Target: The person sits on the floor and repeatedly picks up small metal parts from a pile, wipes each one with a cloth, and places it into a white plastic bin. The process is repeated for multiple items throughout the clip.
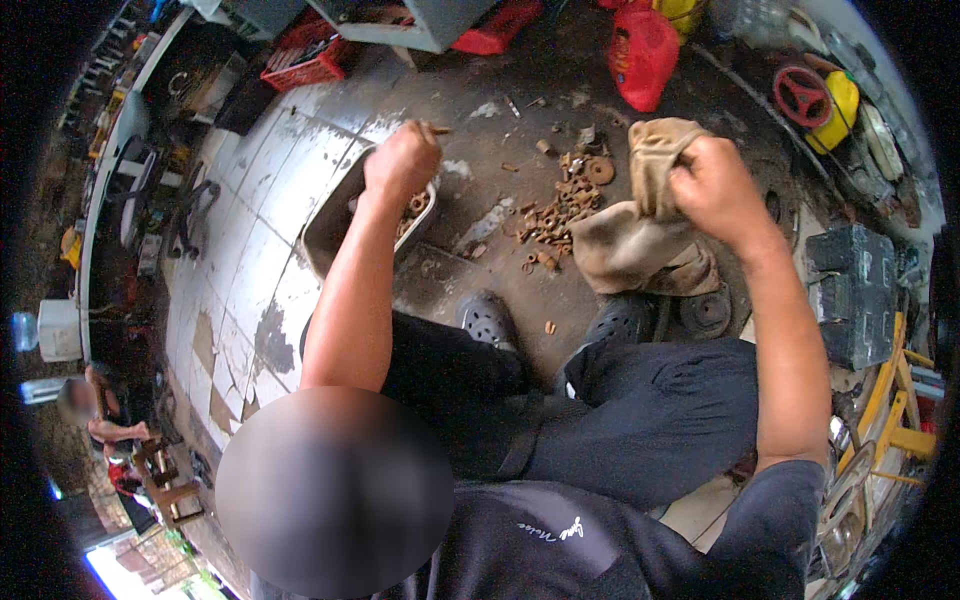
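Note:
My left hand (401, 159) is closed on a small rusty metal piece (441, 131), perhaps a bolt, above a white-rimmed rectangular tub (317, 225). Rusty nuts and other small parts (414, 208) show inside the tub; my forearm hides some of it. On the right, my right hand (712, 180) grips the top of a tan cloth sack (626, 244), whose lower part rests near the floor. Beside the sack, a loose heap of rusty bolts, nuts and washers (559, 214) lies on the stained floor.
A red plastic crate (304, 71) stands at the upper left, and a red bag (643, 56) at the top. A dark toolbox (851, 296) and yellow metal frame (892, 412) are at the right. A round metal part (705, 311) lies near my shoe. Another person (112, 427) sits far left.

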A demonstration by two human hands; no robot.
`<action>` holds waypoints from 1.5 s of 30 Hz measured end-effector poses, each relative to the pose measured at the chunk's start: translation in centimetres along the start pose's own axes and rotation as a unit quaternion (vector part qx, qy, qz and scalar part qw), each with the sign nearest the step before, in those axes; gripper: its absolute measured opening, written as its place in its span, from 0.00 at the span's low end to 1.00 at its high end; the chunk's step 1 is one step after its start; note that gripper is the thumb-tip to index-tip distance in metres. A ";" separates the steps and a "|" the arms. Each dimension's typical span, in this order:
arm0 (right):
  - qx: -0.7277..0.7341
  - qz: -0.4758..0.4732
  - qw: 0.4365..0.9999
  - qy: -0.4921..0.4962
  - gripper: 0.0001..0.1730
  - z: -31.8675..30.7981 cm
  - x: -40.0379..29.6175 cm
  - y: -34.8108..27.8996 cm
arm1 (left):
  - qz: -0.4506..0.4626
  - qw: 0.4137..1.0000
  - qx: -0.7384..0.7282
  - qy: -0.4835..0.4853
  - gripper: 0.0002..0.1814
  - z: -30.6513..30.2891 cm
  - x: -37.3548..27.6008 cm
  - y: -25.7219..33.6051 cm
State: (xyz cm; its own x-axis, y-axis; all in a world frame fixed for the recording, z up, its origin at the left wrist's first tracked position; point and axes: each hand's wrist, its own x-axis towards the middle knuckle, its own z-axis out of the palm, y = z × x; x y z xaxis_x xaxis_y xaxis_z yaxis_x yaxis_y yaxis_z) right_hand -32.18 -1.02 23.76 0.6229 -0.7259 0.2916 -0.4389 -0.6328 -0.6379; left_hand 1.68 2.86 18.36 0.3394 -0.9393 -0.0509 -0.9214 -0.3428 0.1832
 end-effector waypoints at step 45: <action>0.173 0.201 0.959 0.100 0.13 -0.1 -0.5 8.0 | 0.209 0.776 -0.594 -0.028 0.14 13.0 6.2 15.7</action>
State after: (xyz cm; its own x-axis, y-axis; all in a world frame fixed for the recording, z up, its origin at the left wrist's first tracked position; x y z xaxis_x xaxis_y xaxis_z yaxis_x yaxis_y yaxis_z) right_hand -36.04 -5.78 18.58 0.2971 -0.9513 0.0818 -0.3537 -0.1892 -0.9160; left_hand -13.17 -8.60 8.19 0.0194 -0.9752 0.2205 -0.1117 0.2171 0.9697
